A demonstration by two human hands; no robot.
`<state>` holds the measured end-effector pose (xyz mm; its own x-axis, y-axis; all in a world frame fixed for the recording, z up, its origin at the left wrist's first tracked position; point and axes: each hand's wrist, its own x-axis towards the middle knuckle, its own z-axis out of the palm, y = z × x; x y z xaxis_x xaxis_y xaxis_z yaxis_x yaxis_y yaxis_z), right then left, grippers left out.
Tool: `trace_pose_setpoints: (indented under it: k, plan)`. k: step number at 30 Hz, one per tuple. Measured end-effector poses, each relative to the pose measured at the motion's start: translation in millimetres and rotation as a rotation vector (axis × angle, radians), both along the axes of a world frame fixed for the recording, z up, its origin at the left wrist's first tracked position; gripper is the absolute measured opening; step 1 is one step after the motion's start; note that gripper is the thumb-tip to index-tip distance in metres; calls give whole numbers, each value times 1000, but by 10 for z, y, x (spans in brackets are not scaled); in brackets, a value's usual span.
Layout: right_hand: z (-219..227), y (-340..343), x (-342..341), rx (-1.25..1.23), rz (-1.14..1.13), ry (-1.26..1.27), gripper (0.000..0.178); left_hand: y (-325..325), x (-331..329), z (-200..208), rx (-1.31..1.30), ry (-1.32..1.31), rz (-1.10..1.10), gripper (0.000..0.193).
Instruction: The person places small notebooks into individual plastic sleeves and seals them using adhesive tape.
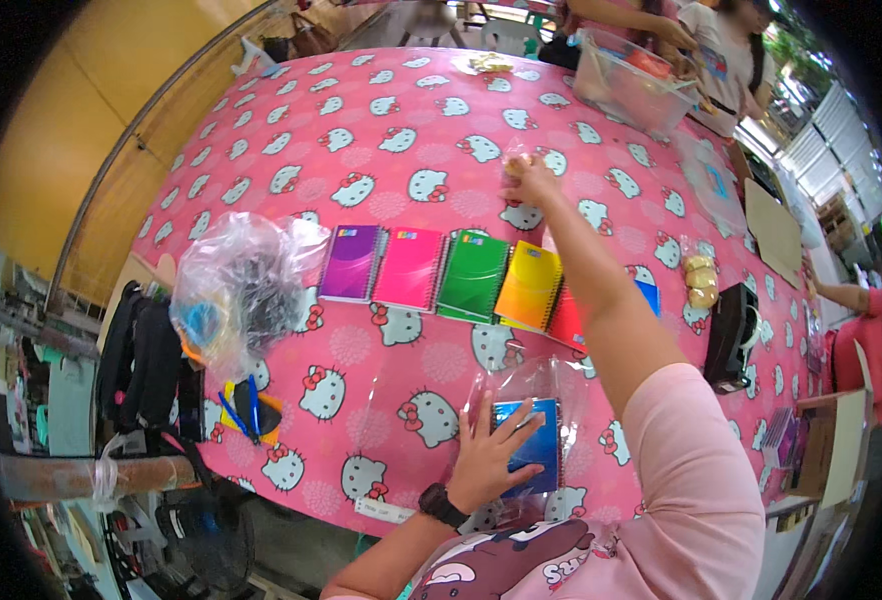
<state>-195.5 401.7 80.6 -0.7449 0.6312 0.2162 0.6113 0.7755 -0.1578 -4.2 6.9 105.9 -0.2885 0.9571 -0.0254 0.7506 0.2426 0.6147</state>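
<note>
My left hand (496, 455) lies with its fingers spread on a blue spiral notebook (544, 470) inside a clear plastic bag (573, 385) near the front edge. My right arm stretches across the table. At its end my right hand (536, 183) has its fingers closed around a small tan thing in clear wrap, mostly hidden by the fingers. Between my hands runs a row of spiral notebooks: purple (349, 262), pink (410, 269), green (473, 276), yellow (529, 287), red (567, 322) and blue (648, 296). My forearm partly covers the last two.
A clear plastic bag (236, 285) bulges at the left, near blue-handled scissors (243, 415). Right of my arm are wrapped tan round pieces (701, 282) and a black tape dispenser (731, 340). A clear bin (631, 85) stands far right, beside other people. The table has a pink patterned cover (361, 340).
</note>
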Motion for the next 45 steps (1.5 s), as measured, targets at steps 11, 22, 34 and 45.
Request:
trace_pose_setpoints:
  k: [11, 22, 34, 45]
  plan:
    - [895, 177, 2297, -1114, 48, 1193, 45, 35, 1, -67, 103, 16, 3, 70]
    - [1827, -1126, 8507, -547, 226, 1906, 40, 95, 79, -176, 87, 63, -41, 70]
    - [125, -6799, 11441, 813, -1759, 1714, 27, 85, 47, -148, 95, 24, -33, 68]
    - [-1328, -7744, 10281, 176, -2181, 2147, 24, 42, 10, -169, 124, 43, -22, 66]
